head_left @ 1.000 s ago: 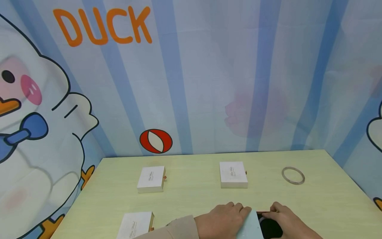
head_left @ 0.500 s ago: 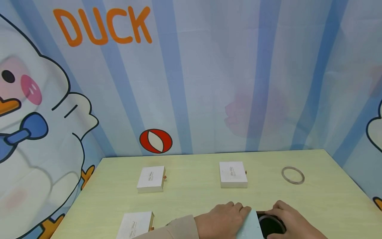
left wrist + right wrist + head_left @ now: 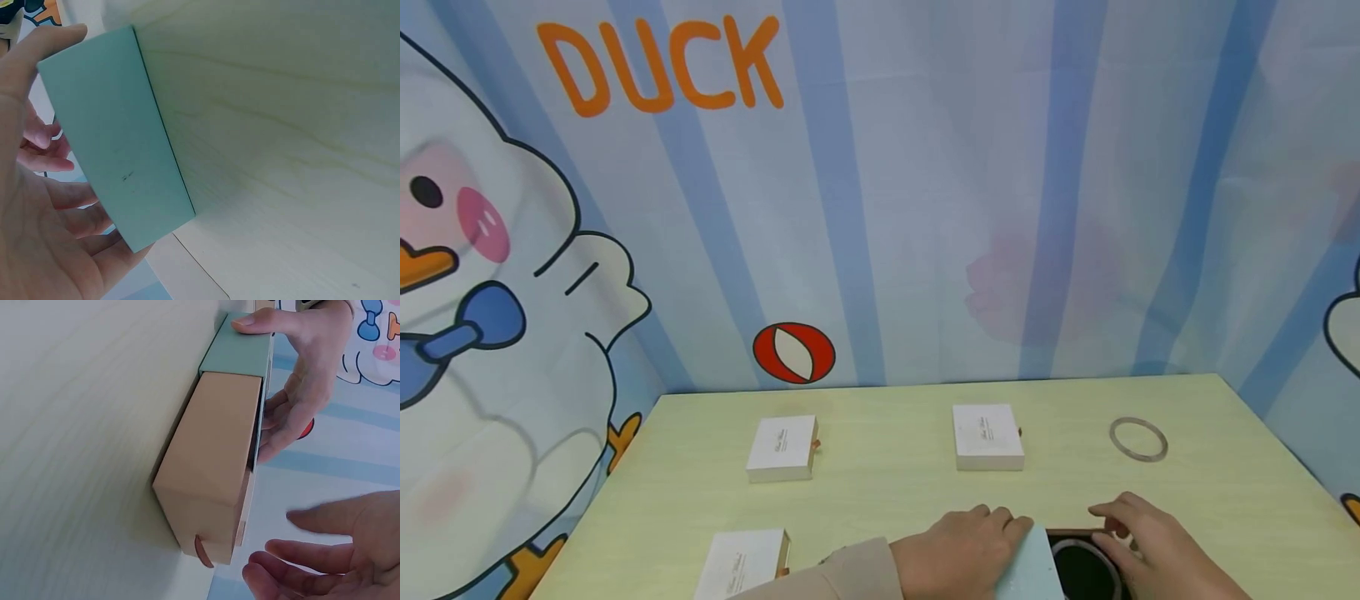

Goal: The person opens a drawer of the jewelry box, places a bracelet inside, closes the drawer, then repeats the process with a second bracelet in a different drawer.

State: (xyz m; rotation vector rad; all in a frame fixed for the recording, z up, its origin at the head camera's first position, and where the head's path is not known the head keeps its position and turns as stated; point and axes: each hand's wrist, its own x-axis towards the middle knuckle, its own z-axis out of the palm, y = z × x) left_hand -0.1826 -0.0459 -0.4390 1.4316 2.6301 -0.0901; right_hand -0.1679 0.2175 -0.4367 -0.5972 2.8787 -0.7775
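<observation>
My left hand (image 3: pixel 958 550) grips the light-blue outer sleeve of a drawer-style gift box (image 3: pixel 1033 571), thumb on one side and fingers on the other. Its plain blue-green end fills much of the left wrist view. From the sleeve's right end the tan inner drawer (image 3: pixel 212 437) is pulled well out, a small brown ribbon tab (image 3: pixel 203 552) on its front. In it lies a pale grey bangle (image 3: pixel 1075 543) around a black pad (image 3: pixel 1082 575). Beside the drawer's right end is my right hand (image 3: pixel 1157 546), fingers loosely bent and holding nothing.
Two white boxes with printed lids, a left one (image 3: pixel 782 450) and a middle one (image 3: pixel 988 442), stand towards the table's back. Another white box (image 3: pixel 741 562) sits at the front left. At the back right lies a second bangle (image 3: pixel 1142 457). A printed curtain (image 3: pixel 910 208) hangs behind the table.
My right hand has come off the bangle over the drawer and moved right, its fingers spreading. The bangle now shows around the black pad. My left hand stays on the sleeve.
</observation>
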